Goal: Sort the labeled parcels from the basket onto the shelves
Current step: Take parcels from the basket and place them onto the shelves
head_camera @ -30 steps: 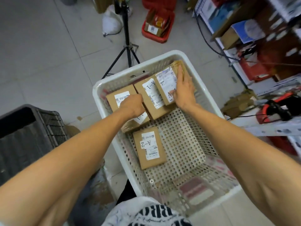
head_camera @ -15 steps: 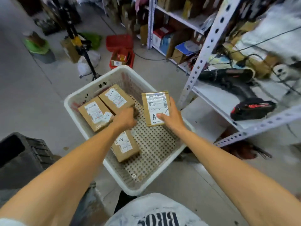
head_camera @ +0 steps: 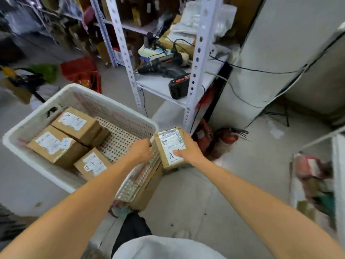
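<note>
Your right hand [head_camera: 188, 152] gripped a brown parcel [head_camera: 170, 146], thumb pressed on its white label marked A, just outside the near right corner of the white basket [head_camera: 104, 107]. Your left hand [head_camera: 141, 150], fingers curled, met that parcel's left edge over the same corner. Whether it gripped the parcel or the rim could not be told. In the basket's left half lay a far parcel [head_camera: 74, 123], a left parcel [head_camera: 54, 144] and a small parcel [head_camera: 93, 164] marked A-2. A metal shelf [head_camera: 160, 86] stood beyond the basket's right side.
</note>
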{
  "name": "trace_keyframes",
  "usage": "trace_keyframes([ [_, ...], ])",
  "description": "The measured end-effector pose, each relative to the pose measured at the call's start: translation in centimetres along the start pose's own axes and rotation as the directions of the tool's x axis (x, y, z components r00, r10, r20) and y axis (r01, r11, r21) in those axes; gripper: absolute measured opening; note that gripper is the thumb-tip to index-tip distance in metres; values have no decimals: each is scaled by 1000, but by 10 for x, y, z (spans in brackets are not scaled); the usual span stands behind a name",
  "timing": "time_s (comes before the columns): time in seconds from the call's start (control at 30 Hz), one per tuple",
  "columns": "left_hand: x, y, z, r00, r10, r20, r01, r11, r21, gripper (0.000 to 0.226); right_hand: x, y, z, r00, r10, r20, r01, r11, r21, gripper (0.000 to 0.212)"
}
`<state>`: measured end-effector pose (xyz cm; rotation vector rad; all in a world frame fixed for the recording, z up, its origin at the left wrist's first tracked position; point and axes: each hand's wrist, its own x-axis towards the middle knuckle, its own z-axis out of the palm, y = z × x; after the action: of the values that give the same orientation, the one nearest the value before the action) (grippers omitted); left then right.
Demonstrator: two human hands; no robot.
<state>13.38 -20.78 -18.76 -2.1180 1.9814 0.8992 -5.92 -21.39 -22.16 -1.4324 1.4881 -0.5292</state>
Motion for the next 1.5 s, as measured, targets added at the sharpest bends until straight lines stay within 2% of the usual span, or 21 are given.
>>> trace_keyframes([
  [0.1,6,40,6,996,84,10,-84,996,26,30,-22,19,-43,994,17,-104,-17,1000,-4,72],
  [0.2,20,95,4,981,192,8,-192,981,34,37,-39,33,-91,966,51,-255,-37,998,60,74],
  [0.37,34,217,-10,897,441,27,-441,892,99,46,-74,48,-177,854,103,-509,-17,985,171,78],
  [0.43,37,270,-16,840,542,17,-537,827,166,46,-91,48,-212,769,143,-623,-13,978,209,79],
  [0.53,37,350,-28,756,654,28,-642,733,226,40,-117,46,-265,582,175,-794,45,968,246,82],
  [0.7,34,493,-64,605,794,49,-778,578,245,33,-152,31,-371,323,162,-932,98,974,203,88],
  [0.93,-1,666,-108,282,959,-2,-938,276,209,35,-205,-5,-519,-34,134,-990,162,979,126,75],
  [1.07,-15,735,-110,190,981,47,-965,177,196,35,-232,-2,-572,-208,130,-969,123,987,106,74],
  [1.2,-21,789,-91,92,986,137,-981,66,185,33,-262,13,-605,-416,159,-895,71,987,142,76],
  [1.33,-36,843,-72,6,984,176,-993,-15,121,37,-297,33,-629,-504,88,-859,-112,980,166,81],
  [1.4,-52,872,-60,-45,984,171,-995,-59,76,34,-321,46,-644,-561,62,-825,-142,975,170,82],
  [1.5,-80,911,-30,-146,973,181,-989,-149,3,30,-356,67,-665,-592,64,-803,-137,974,179,82],
])
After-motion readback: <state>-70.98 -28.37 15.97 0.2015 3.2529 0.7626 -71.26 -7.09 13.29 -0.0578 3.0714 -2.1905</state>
